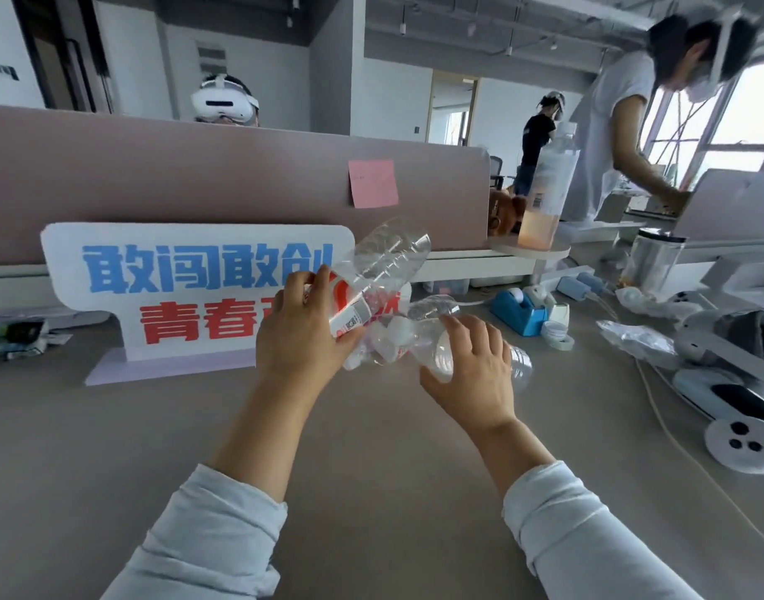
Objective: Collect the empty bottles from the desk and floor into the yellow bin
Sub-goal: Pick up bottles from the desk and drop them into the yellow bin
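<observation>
My left hand grips a clear empty bottle with a red and white label, tilted up to the right above the desk. My right hand is closed around a second clear empty bottle that lies across the grey desk, its base poking out to the right. A crumpled third clear bottle sits between the two hands, touching both bottles. The yellow bin is not in view.
A white sign with blue and red characters stands behind my hands against a pink partition. A tall bottle with orange liquid stands on a shelf. To the right lie a blue tape dispenser, cables and headsets. Several people stand or sit nearby.
</observation>
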### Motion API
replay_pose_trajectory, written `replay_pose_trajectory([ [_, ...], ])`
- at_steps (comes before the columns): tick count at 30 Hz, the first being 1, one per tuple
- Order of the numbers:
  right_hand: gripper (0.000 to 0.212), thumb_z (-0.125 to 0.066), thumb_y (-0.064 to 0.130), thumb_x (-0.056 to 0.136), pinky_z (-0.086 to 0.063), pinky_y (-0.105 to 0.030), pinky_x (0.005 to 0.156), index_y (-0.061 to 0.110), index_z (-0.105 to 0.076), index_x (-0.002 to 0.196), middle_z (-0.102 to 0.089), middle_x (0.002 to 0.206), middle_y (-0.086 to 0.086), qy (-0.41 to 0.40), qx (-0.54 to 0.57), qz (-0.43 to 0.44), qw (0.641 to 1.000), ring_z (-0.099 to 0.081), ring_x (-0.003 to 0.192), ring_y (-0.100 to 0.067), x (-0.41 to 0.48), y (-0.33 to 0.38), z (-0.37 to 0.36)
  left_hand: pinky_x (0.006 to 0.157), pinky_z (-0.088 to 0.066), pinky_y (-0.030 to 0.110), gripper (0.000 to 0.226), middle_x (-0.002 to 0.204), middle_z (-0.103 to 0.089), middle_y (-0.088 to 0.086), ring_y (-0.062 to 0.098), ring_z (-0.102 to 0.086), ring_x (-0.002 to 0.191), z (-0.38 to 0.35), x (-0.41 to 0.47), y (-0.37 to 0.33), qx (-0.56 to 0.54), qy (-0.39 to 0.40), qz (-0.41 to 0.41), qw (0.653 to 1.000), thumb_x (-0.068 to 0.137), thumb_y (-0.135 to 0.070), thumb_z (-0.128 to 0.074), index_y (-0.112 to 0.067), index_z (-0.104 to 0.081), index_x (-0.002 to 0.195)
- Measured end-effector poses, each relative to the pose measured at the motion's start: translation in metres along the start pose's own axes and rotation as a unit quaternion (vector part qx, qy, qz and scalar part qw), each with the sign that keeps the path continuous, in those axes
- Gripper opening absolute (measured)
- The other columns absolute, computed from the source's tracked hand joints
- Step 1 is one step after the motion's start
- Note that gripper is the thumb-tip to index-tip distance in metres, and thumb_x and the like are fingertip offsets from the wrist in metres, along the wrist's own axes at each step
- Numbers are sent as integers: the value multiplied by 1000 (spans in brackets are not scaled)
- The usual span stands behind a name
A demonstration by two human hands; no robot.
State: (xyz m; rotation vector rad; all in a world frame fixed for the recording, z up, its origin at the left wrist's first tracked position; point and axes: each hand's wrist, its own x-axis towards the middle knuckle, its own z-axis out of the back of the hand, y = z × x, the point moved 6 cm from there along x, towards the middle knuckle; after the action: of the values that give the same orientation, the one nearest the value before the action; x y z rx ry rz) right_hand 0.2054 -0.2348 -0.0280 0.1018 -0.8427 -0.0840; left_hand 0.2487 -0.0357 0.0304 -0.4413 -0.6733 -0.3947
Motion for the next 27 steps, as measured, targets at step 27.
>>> replay_pose_trajectory([
  [27, 69, -46, 62, 79, -50, -32, 84, 11, -41, 127, -61, 116, -8, 27, 451, 448, 772, -52, 105, -22, -131, 687, 82, 86, -45, 49, 72, 136, -42, 15, 38, -46, 118, 497, -348, 372, 347, -149, 433, 818, 87, -51, -54, -7, -36, 142],
])
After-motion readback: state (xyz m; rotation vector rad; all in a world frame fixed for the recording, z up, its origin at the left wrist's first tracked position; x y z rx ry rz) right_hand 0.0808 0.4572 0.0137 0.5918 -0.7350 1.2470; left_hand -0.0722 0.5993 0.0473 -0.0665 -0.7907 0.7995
